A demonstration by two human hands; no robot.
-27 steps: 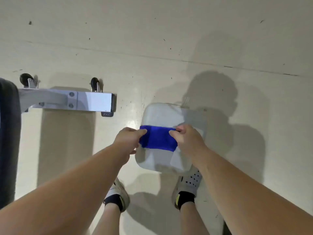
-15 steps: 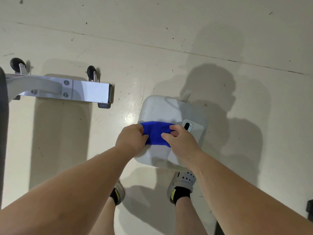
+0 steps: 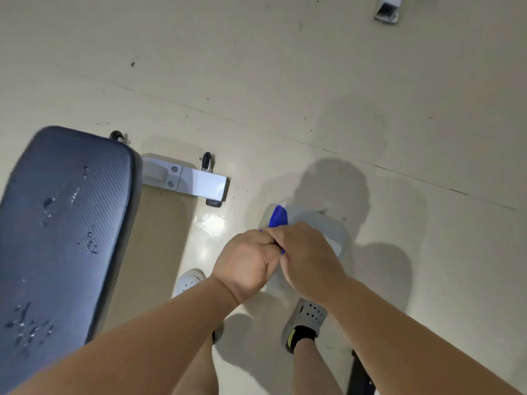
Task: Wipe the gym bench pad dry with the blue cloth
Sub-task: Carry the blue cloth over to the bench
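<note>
The dark gym bench pad (image 3: pixel 60 240) fills the left side, with water droplets scattered over its ribbed surface. My left hand (image 3: pixel 245 260) and my right hand (image 3: pixel 308 260) are pressed together to the right of the pad, well clear of it, both closed on the blue cloth (image 3: pixel 279 216). The cloth is bunched up; only a small end sticks out above my fingers, the rest is hidden in my hands.
A grey tray-like lid (image 3: pixel 328 226) lies on the cream floor under my hands. The bench's white metal foot (image 3: pixel 188 181) with two small black wheels juts out beside the pad. My two feet in perforated clogs (image 3: pixel 309 317) stand below. Another metal foot (image 3: pixel 386 8) sits top right.
My hands have come together and gathered the stretched cloth into a bunch. The view has swung left, bringing the wet bench pad into sight.
</note>
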